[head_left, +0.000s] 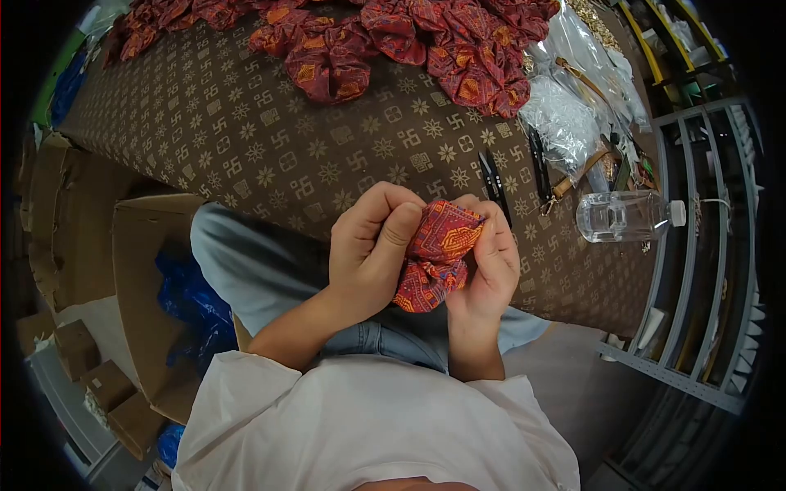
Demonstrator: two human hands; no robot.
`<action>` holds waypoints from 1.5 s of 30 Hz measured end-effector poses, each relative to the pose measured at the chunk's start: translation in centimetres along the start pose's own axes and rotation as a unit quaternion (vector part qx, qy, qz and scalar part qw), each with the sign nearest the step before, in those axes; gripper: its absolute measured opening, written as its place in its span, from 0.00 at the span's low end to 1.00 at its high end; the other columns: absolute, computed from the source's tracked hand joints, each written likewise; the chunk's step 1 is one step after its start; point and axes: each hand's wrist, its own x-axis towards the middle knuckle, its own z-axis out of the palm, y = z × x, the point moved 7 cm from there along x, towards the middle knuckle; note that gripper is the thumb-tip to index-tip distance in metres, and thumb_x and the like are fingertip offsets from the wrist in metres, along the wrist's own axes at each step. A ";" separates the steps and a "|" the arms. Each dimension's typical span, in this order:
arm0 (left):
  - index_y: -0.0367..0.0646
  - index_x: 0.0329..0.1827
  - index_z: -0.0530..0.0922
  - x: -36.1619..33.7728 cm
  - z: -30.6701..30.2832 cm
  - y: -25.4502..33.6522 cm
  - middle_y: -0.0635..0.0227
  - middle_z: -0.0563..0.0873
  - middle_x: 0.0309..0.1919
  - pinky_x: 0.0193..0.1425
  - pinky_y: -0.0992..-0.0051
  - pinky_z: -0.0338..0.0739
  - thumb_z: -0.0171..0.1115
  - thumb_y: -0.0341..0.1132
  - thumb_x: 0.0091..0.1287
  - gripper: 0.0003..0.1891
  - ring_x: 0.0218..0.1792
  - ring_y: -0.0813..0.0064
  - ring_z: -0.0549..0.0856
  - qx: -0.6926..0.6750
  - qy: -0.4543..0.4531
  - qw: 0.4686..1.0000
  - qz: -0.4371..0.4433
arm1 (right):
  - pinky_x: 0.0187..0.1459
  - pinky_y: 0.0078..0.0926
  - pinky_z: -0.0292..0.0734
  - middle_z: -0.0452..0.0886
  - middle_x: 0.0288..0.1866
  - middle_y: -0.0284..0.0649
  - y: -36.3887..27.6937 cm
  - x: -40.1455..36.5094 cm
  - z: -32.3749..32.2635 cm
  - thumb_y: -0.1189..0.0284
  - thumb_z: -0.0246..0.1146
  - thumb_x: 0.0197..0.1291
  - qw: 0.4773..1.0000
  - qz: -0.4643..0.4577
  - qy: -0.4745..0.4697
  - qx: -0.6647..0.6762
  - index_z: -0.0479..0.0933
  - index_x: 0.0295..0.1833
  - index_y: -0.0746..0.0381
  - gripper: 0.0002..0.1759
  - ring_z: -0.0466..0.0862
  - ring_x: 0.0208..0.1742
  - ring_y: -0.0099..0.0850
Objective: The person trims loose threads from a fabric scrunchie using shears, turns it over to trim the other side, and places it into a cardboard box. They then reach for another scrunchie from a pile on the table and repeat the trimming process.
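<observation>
Here both hands, left hand (372,250) and right hand (491,262), close their fingers on a red patterned scrunchie (434,258) above the tabletop's (246,139) near edge; black snips (493,182) lie just beyond.

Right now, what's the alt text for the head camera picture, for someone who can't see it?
A left hand and right hand pinch a bunched red patterned cloth above the person's lap. Ahead, a brown patterned table holds a pile of similar red cloth pieces, black snips and a clear plastic bottle.

Left hand (370,250) curled, right hand (494,266) pinching
</observation>
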 end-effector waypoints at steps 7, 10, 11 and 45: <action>0.36 0.32 0.70 0.2 0.7 -0.4 0.76 0.74 0.26 0.31 0.89 0.65 0.46 0.33 0.67 0.09 0.28 0.91 0.68 -0.019 -0.013 0.999 -0.028 | 0.46 0.20 0.67 0.71 0.42 0.39 0.2 -0.1 -0.5 0.68 0.45 0.64 0.999 0.026 0.015 0.031 0.67 0.43 0.68 0.14 0.72 0.42 0.23; 0.37 0.32 0.70 0.2 0.8 -0.6 0.76 0.74 0.27 0.32 0.89 0.65 0.46 0.34 0.67 0.10 0.28 0.91 0.68 -0.037 -0.013 0.998 -0.045 | 0.46 0.20 0.68 0.72 0.42 0.39 0.4 -0.1 -0.6 0.68 0.44 0.64 0.997 0.048 0.024 0.061 0.67 0.43 0.68 0.13 0.73 0.42 0.23; 0.37 0.32 0.70 0.1 0.8 -1.0 0.76 0.74 0.27 0.32 0.89 0.65 0.45 0.34 0.67 0.10 0.28 0.91 0.68 -0.059 -0.012 0.996 -0.070 | 0.47 0.21 0.68 0.72 0.42 0.39 0.6 -0.2 -0.7 0.69 0.44 0.64 0.994 0.061 0.029 0.081 0.67 0.44 0.68 0.13 0.74 0.43 0.23; 0.35 0.34 0.72 -1.1 2.2 -1.5 0.73 0.74 0.27 0.32 0.87 0.65 0.46 0.32 0.66 0.09 0.29 0.88 0.70 -0.012 -0.142 0.983 -0.115 | 0.31 0.11 0.62 0.70 0.28 0.33 -2.3 -1.2 -1.0 0.75 0.53 0.59 0.971 -0.041 0.031 -0.233 0.70 0.31 0.67 0.07 0.67 0.29 0.16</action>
